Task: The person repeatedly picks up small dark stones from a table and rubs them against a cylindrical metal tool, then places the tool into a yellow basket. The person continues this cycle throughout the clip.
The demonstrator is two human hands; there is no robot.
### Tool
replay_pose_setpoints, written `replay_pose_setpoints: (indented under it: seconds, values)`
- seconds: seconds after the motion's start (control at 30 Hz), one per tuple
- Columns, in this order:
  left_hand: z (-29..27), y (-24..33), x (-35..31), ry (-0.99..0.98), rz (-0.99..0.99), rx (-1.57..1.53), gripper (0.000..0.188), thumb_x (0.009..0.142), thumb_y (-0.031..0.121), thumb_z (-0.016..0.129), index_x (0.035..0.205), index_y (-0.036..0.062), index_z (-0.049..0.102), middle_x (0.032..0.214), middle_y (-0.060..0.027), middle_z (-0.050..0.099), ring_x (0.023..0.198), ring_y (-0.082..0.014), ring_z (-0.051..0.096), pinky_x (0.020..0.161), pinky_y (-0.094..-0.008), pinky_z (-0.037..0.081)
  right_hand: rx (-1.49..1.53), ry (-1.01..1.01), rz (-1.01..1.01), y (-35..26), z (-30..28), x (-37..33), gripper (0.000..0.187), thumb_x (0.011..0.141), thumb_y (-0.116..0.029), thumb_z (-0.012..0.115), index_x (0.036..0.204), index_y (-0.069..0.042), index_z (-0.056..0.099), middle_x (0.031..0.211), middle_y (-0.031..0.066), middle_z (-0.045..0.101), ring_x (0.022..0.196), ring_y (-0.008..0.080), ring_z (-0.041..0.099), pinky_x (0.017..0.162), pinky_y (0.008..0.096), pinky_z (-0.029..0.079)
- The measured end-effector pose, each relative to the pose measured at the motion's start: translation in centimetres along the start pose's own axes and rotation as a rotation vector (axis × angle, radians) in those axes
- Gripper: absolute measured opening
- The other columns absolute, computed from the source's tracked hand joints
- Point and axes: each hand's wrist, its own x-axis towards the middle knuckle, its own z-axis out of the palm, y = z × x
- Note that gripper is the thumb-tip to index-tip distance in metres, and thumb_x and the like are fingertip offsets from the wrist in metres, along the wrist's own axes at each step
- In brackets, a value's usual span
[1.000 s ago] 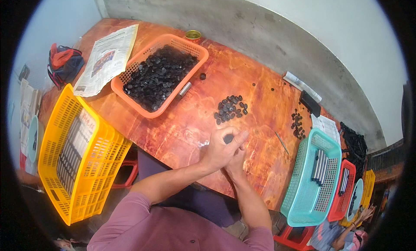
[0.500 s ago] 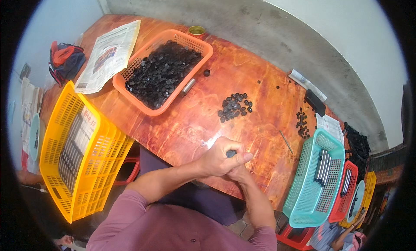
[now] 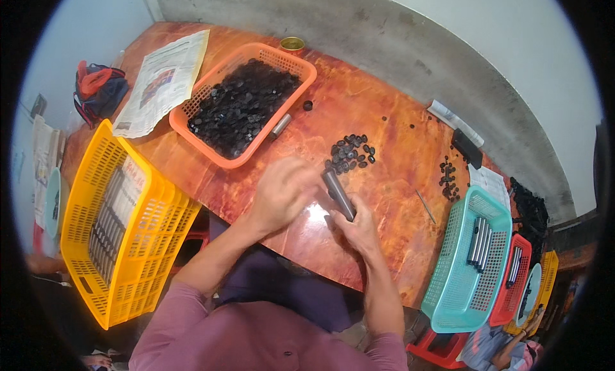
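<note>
A dark grey tube (image 3: 339, 195) with a black end is gripped in my right hand (image 3: 360, 229), above the near part of the table. Just to its left is my left hand (image 3: 282, 190), apart from the tube; motion blurs its fingers, so I cannot make out whether they hold anything. Beyond the tube lies a small pile of black oval plastic caps (image 3: 346, 152). Farther left, an orange basket (image 3: 242, 158) is filled with many small black pieces, and a short silver tube (image 3: 280, 126) rests against its near side.
Silver tubes (image 3: 479, 243) lie in a turquoise basket (image 3: 442, 275) at the right, with a red basket (image 3: 496, 316) beside it. Stacked yellow crates (image 3: 138, 255) stand at the left. A thin rod (image 3: 425, 206) and a black box (image 3: 466, 150) lie on the wooden table (image 3: 391, 243).
My hands, clasped together before, have come apart. The left moved up and left; the right now shows the tube, which was mostly hidden within the hands.
</note>
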Motion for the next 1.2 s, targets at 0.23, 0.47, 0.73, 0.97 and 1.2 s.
replay_pose_setpoints:
  seconds: [0.23, 0.47, 0.73, 0.97, 1.2]
  values:
    - [-1.1, 0.1, -1.7, -0.422, 0.259, 0.185, 0.035, 0.089, 0.02, 0.066, 0.122, 0.0089, 0.069, 0.111, -0.0049, 0.066, 0.106, -0.0232, 0.065, 0.091, -0.0393, 0.049, -0.145, -0.103, -0.143, -1.0, 1.8, -0.3, 0.03, 0.084, -0.011, 0.075, 0.112, -0.001, 0.068, 0.1, 0.0189, 0.074, 0.094, 0.0277, 0.074, 0.085, 0.0377, 0.057]
    - [0.0, -0.4, -3.9, -0.501, 0.291, 0.301, 0.011, 0.085, 0.021, 0.063, 0.091, 0.0109, 0.065, 0.089, -0.002, 0.06, 0.088, -0.0202, 0.061, 0.079, -0.0359, 0.047, -0.171, -0.035, -0.222, -0.3, 1.4, -1.3, 0.026, 0.079, 0.002, 0.074, 0.105, 0.0, 0.071, 0.107, 0.0143, 0.063, 0.099, 0.0299, 0.063, 0.088, 0.0388, 0.051]
    - [-0.2, -0.5, -4.4, -0.389, 0.205, 0.354, 0.012, 0.08, 0.023, 0.067, 0.078, 0.0112, 0.066, 0.085, -0.0017, 0.06, 0.09, -0.0217, 0.06, 0.079, -0.0357, 0.046, -0.299, -0.068, -0.32, 0.0, 1.3, -0.6, 0.024, 0.079, -0.002, 0.074, 0.102, 0.001, 0.068, 0.095, 0.0143, 0.063, 0.093, 0.0325, 0.06, 0.084, 0.0421, 0.049]
    - [0.0, -0.9, -4.3, -0.423, 0.226, 0.321, 0.011, 0.081, 0.021, 0.067, 0.08, 0.0104, 0.067, 0.086, -0.0032, 0.061, 0.09, -0.022, 0.061, 0.079, -0.0365, 0.048, -0.107, 0.0, -0.358, 2.3, 0.9, -0.2, 0.024, 0.085, -0.009, 0.07, 0.104, 0.004, 0.067, 0.099, 0.0122, 0.06, 0.093, 0.0278, 0.058, 0.082, 0.0384, 0.048]
    - [-17.6, -0.9, 1.0, -0.211, 0.083, 0.346, 0.023, 0.084, 0.018, 0.073, 0.103, 0.0077, 0.066, 0.093, -0.007, 0.066, 0.087, -0.0265, 0.069, 0.07, -0.0407, 0.056, -0.062, 0.176, -0.124, 5.2, -0.8, 0.8, 0.03, 0.112, -0.021, 0.047, 0.113, 0.002, 0.066, 0.1, 0.007, 0.063, 0.088, 0.0163, 0.057, 0.078, 0.0323, 0.048]
